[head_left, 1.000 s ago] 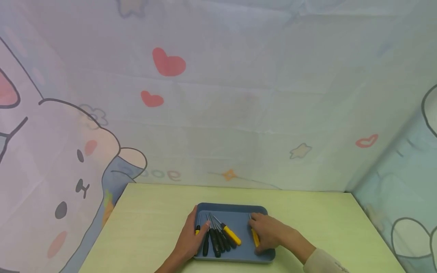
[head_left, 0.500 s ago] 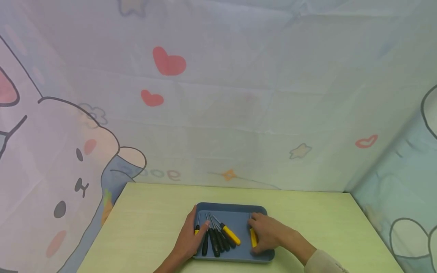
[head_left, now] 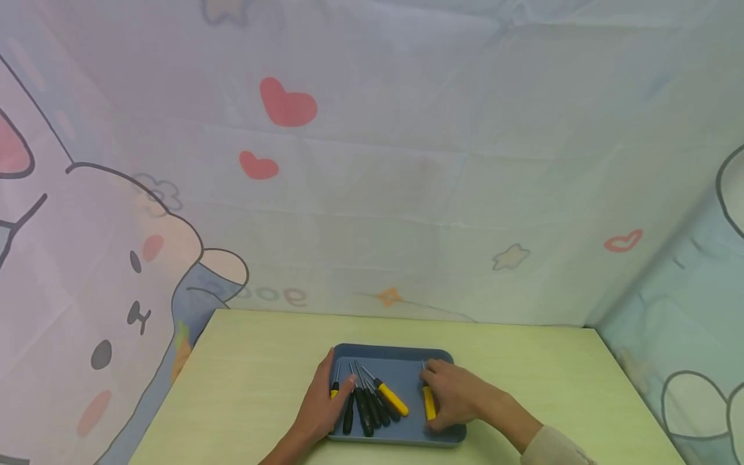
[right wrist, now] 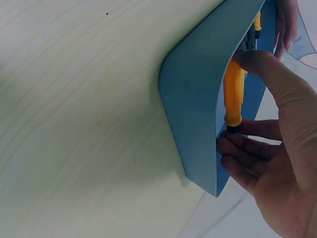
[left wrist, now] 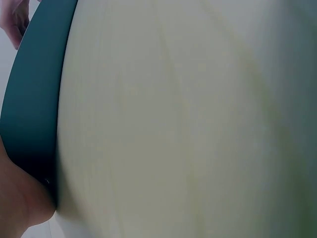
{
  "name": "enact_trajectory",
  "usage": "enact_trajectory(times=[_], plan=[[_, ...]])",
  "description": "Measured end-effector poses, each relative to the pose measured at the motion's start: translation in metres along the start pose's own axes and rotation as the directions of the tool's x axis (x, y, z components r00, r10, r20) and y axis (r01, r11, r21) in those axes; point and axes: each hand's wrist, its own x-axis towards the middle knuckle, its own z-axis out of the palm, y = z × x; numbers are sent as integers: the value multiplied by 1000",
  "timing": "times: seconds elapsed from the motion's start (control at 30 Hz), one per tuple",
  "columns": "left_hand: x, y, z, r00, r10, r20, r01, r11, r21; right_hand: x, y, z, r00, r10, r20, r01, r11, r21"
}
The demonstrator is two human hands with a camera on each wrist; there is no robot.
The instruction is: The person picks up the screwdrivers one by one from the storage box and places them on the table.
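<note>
In the head view, a blue tray [head_left: 401, 352] lies on the table with several screwdrivers in it. My left hand [head_left: 327, 402] grips the tray's left side, thumb over the rim and fingers along the outer wall. Inside the right part, my right hand [head_left: 454, 395] pinches a yellow-handled screwdriver [head_left: 429, 403] near the tray floor, its shaft pointing away from me. The right wrist view has the thumb at one end of the yellow handle [right wrist: 233, 94] and a finger at its dark end. Black screwdrivers [head_left: 363, 413] and a yellow-and-black screwdriver [head_left: 392, 398] lie bunched left of centre.
Another yellow-and-black screwdriver [head_left: 335, 389] lies along the tray's left wall, partly behind my left hand. The pale wooden table [head_left: 261, 368] stretches around the tray. Behind it hangs a printed cloth [head_left: 372, 194] with hearts and a rabbit.
The yellow-handled screwdriver in my right hand has shifted slightly left and its handle stands straighter in the head view. My left hand keeps its place on the tray.
</note>
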Motion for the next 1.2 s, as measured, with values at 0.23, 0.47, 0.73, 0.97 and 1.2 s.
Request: enact_trajectory(times=[0.23,0.47,0.73,0.97,1.2], plan=[[0,0,0,1000,7,-8,-7,1000,4,-2,1,-3,1000,-8,-12,8,1000,-6],[1,-1,1,1000,4,-12,-4,1000,7,-6,2,-8,999,-25,-26,25,1000,-7],[1,-2,2,1000,-5,-13,5,1000,10,-8,1,-13,998,-44,-38,43,999,-20],[1,-1,2,1000,-10,-9,10,1000,10,-10,2,-17,997,-52,-59,50,998,-38],[1,-1,2,1000,-1,-6,1,1000,13,-13,3,-20,997,-51,-63,48,998,-38]])
